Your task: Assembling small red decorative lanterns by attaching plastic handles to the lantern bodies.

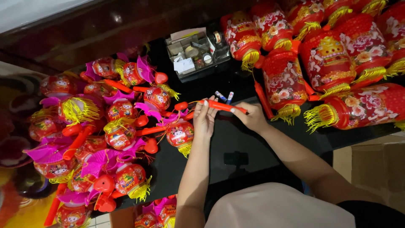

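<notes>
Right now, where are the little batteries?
In the head view, the two small batteries lie on the black table, just above the orange stick held by both hands, below the clear organizer box.

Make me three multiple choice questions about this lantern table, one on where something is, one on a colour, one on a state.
1. Where do the two batteries lie?
A. just beyond the orange stick
B. inside the clear box
C. on the floor

2. What colour are the big lanterns' tassels?
A. blue
B. yellow
C. white

3. How is the stick held?
A. left hand only
B. lying untouched
C. left hand and right hand, one at each end

Answers: 1 A, they rest on the black table past the stick. 2 B, yellow fringe hangs from each. 3 C, fingers of both hands grip it.
</notes>
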